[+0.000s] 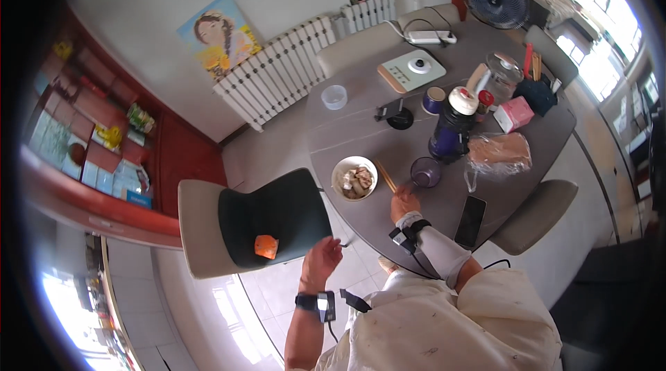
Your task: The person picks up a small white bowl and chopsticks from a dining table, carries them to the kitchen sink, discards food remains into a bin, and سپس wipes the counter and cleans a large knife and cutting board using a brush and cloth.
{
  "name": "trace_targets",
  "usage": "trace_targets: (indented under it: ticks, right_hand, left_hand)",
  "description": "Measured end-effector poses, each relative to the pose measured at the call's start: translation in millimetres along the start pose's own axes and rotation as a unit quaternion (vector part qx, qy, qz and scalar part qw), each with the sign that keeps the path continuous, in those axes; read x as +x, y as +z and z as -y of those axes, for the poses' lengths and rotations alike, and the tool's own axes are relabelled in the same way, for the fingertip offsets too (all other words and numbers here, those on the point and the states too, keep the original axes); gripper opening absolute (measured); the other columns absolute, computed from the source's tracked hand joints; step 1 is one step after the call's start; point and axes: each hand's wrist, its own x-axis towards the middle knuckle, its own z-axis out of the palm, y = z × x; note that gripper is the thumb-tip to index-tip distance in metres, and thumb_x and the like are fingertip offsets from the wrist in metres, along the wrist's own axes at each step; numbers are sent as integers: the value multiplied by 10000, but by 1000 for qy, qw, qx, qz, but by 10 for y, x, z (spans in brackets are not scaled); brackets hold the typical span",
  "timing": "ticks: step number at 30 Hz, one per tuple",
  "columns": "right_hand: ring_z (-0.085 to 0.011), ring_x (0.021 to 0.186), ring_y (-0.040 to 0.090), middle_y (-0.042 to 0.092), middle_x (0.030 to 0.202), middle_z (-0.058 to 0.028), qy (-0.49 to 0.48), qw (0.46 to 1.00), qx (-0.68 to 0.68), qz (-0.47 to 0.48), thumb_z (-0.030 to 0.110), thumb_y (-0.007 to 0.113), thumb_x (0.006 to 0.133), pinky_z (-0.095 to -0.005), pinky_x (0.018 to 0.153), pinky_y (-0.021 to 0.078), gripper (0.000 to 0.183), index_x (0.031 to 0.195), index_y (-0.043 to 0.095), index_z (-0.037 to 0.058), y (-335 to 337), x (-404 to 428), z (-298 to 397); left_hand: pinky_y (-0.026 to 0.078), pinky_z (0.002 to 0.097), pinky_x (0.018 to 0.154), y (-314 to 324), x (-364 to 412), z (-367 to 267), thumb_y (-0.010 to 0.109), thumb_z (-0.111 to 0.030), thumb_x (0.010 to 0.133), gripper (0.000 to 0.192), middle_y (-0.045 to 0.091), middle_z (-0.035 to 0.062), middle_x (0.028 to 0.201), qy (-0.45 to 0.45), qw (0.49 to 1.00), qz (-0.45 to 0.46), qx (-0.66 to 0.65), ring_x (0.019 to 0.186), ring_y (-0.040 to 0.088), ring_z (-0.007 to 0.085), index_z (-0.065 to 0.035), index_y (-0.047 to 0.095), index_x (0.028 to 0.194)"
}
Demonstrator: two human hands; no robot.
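My right hand (405, 204) is over the table's near edge, its fingers closed around the near end of a pair of wooden chopsticks (384, 173). Left of the chopsticks stands a white bowl (338, 176) with pieces of food in it. A purple-tinted glass (425, 173) is just beyond my right fingers. My left hand (321, 263) hangs off the table beside the dark chair seat, fingers curled; whether it holds anything is unclear. A small dark piece shows by its fingertips. Both wrists wear strapped devices with cables.
On the grey table (343, 137) are a phone (471, 221), a large dark flask (448, 132), a bagged food item (499, 152), a phone stand (399, 117), a clear plastic bowl (334, 97) and a power strip (429, 36). An orange item (266, 246) lies on the chair (276, 215).
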Motion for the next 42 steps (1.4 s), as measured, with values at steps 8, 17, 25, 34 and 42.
trace_targets:
  ticks: [8, 17, 25, 34, 42]
  right_hand:
    - [-356, 647, 613, 521, 909, -144, -76, 991, 101, 31, 105, 490, 855, -463, 560, 506, 116, 959, 465, 61, -506, -843, -532]
    - [-370, 686, 601, 517, 951, -142, -74, 985, 148, 46, 108, 565, 795, -465, 581, 502, 212, 981, 475, 59, -582, -1185, -852]
    - [-374, 675, 584, 568, 784, -155, -137, 973, 176, -60, 174, 596, 822, -465, 558, 476, 183, 895, 478, 56, -412, -620, -574]
    - [-409, 646, 580, 595, 684, -188, -242, 944, 219, 41, 284, 533, 900, -479, 559, 465, 268, 793, 492, 42, -92, -223, 932]
    - [-409, 704, 589, 618, 738, -189, -432, 871, 98, 212, 318, 529, 870, -515, 627, 460, 290, 738, 560, 62, 787, -1992, 2229]
  left_hand:
    - [477, 417, 924, 712, 1056, -162, 481, -108, 878, 387, 524, 251, 1161, 44, 983, 156, 88, 1049, 572, 359, 33, 383, 1224]
    - [435, 510, 1006, 909, 1226, -160, 319, 145, 780, 605, 375, 223, 1343, -7, 987, 118, 106, 1203, 445, 394, 16, 263, 1369]
    - [474, 448, 971, 205, 101, -240, 354, 113, 747, 607, 435, 222, 1296, 42, 987, 119, 98, 1152, 509, 373, 31, 293, 1345]
    - [480, 506, 932, -1362, -1722, 149, 389, 72, 714, 645, 463, 235, 1267, 223, 967, -113, -53, 1130, 518, 393, 18, 305, 1351]
    - [498, 474, 904, -2988, -3151, 631, 414, 5, 802, 501, 534, 166, 1217, 337, 906, -196, -163, 1061, 581, 304, 2, 383, 1302]
